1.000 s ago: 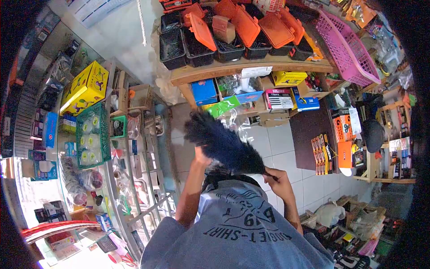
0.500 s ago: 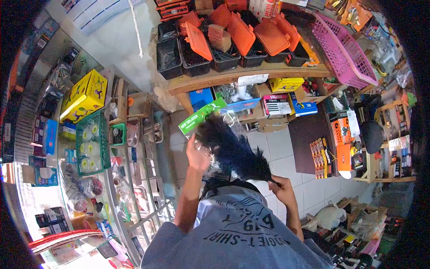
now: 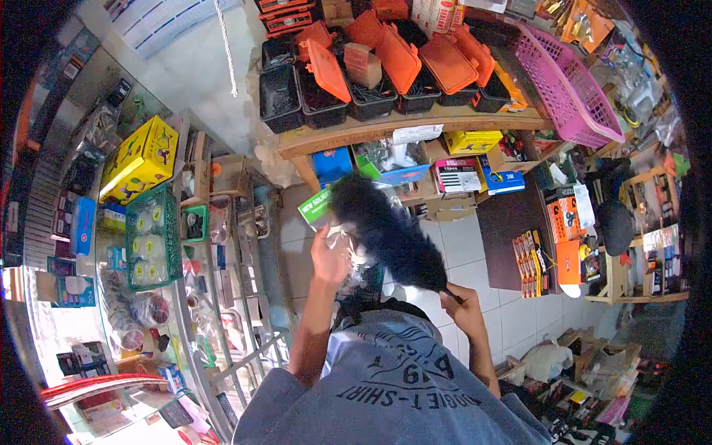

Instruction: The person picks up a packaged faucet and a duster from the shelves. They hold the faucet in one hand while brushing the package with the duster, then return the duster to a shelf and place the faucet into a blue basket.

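My right hand (image 3: 463, 308) is closed round the thin handle end of a black feather duster (image 3: 397, 241). Its fluffy head slants up and left across the front of my body. My left hand (image 3: 331, 256) grips a clear plastic packet with a green printed header card (image 3: 315, 209). The duster's feathers overlap the packet and hide much of it, including the right part of the card.
Black bins with orange lids (image 3: 400, 59) line the wooden shelf (image 3: 356, 132) ahead. A pink basket (image 3: 567, 85) stands at its right end. On the left, a glass counter carries a yellow box (image 3: 141, 159) and a green basket (image 3: 152, 237). White floor tiles (image 3: 475, 252) show below.
The duster's head has moved up and left over the packet and covers more of the green card. Both hands stay nearly in place.
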Demonstrator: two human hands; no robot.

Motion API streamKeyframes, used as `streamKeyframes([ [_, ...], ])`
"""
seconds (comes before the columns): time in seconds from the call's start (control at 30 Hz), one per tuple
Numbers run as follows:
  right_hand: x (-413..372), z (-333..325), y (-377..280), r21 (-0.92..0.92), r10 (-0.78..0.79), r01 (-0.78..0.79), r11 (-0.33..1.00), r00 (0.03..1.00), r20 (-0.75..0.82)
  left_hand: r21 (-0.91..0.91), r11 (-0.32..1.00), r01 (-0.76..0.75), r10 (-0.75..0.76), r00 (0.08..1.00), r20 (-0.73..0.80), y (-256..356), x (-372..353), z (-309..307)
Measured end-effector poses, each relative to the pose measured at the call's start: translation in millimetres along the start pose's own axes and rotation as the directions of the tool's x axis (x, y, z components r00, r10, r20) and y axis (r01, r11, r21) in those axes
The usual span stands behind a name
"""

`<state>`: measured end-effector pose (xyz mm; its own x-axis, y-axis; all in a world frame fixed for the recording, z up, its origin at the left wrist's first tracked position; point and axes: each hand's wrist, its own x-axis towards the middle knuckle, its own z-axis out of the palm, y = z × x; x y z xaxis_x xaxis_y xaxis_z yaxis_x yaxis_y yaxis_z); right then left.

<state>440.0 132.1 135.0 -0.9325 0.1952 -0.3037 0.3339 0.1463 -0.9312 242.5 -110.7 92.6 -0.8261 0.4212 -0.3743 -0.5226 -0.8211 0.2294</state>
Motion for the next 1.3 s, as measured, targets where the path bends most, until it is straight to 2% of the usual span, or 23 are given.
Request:
streamKeyframes([
  [0.03,1.4,4.7,-0.4,0.036,0.044,-0.042,0.998,0.997,-0.056,0.142,0.990,-0.019,-0.004,0.987,0.159,0.8,2.0,-4.4],
  [0.1,1.7,3.9,-0.3,0.072,0.089,-0.081,0.994,0.990,-0.109,0.124,0.990,-0.062,0.046,0.990,0.132,-2.8,1.1,-4.8],
  [0.13,1.3,-1.5,0.5,0.042,0.075,-0.073,0.996,0.997,-0.035,0.120,0.991,-0.066,0.050,0.990,0.131,-2.7,2.2,-6.8],
  [0.2,1.6,-3.7,3.4,0.012,0.066,-0.066,0.998,0.997,0.041,0.005,0.995,-0.095,0.095,0.992,-0.086,-1.3,2.1,-4.3],
  [0.3,4.2,-3.6,8.5,0.035,0.121,-0.119,0.992,0.992,-0.048,0.105,0.991,-0.084,0.079,0.996,0.049,-3.2,-9.2,18.3],
  [0.37,5.7,-5.8,6.0,0.036,0.087,-0.089,0.995,0.995,0.051,0.102,0.990,-0.095,0.095,0.995,0.002,-5.2,-5.8,13.6],
  [0.5,3.4,-1.6,0.7,0.083,0.124,-0.121,0.989,0.992,-0.031,0.149,0.985,-0.088,0.079,0.995,0.067,-5.1,-2.1,10.7],
  [0.57,0.2,-4.3,2.1,0.099,0.219,-0.222,0.970,0.975,0.047,0.119,0.985,-0.122,0.123,0.992,-0.004,-5.9,0.1,13.9],
  [0.63,-3.0,-6.6,6.4,0.066,0.159,-0.161,0.985,0.987,0.034,-0.031,0.996,-0.079,0.079,0.997,0.000,0.9,0.5,13.6],
  [0.7,-7.6,-6.5,10.3,0.035,0.099,-0.099,0.994,0.995,0.020,0.009,0.995,-0.100,0.097,0.980,0.175,3.7,-0.6,16.7],
  [0.73,-10.5,-6.1,11.9,0.061,0.174,-0.174,0.983,0.985,0.004,0.029,0.995,-0.099,0.100,0.995,-0.024,2.8,-6.5,37.1],
  [0.77,-13.7,-5.9,13.6,0.088,0.248,-0.247,0.965,0.969,-0.010,0.030,0.995,-0.097,0.098,0.995,-0.026,3.9,-5.6,32.3],
  [0.8,-15.5,-7.4,16.0,0.088,0.248,-0.246,0.965,0.969,-0.011,-0.057,0.994,-0.096,0.101,0.990,0.102,6.7,-2.3,24.2],
  [0.87,-18.9,-12.0,24.2,-0.032,0.102,-0.100,0.994,0.994,0.046,0.077,0.987,-0.144,0.154,0.976,-0.154,4.7,-10.5,51.2],
  [0.9,-20.0,-13.1,31.9,-0.032,0.102,-0.101,0.994,0.994,0.045,0.077,0.987,-0.143,0.153,0.976,-0.153,6.4,-4.8,38.4],
  [0.93,-20.8,-13.7,41.7,-0.024,0.140,-0.139,0.990,0.990,0.035,-0.113,0.991,-0.077,0.091,0.988,0.122,9.5,5.3,14.4],
  [1.0,-23.5,-11.1,41.5,-0.015,0.179,-0.178,0.984,0.984,0.025,-0.237,0.971,-0.018,0.092,0.948,0.306,9.2,7.6,11.1],
  [1.1,-24.0,-5.7,30.4,-0.025,0.074,-0.074,0.997,0.997,0.002,-0.177,0.984,0.015,0.054,0.924,0.379,9.4,3.1,17.3],
  [1.13,-22.9,-8.3,36.1,-0.014,0.085,-0.085,0.996,0.996,0.000,-0.132,0.991,-0.034,0.059,0.980,0.190,8.0,2.6,23.7],
  [1.17,-22.6,-10.0,39.9,-0.002,0.096,-0.096,0.995,0.995,-0.004,-0.417,0.877,0.240,0.026,0.842,0.539,9.0,0.9,26.5],
  [1.23,-25.4,-11.2,40.5,-0.007,0.115,-0.115,0.993,0.993,0.018,-0.305,0.942,0.138,0.056,0.833,0.550,6.2,9.1,18.3],
  [1.27,-25.2,-12.1,38.1,-0.013,0.130,-0.129,0.991,0.991,0.044,-0.306,0.934,0.184,0.057,0.768,0.638,4.8,11.6,17.5],
  [1.3,-25.2,-13.1,35.3,-0.014,0.129,-0.129,0.992,0.991,0.043,-0.360,0.927,0.109,0.034,0.929,0.369,7.2,3.3,27.3],
])
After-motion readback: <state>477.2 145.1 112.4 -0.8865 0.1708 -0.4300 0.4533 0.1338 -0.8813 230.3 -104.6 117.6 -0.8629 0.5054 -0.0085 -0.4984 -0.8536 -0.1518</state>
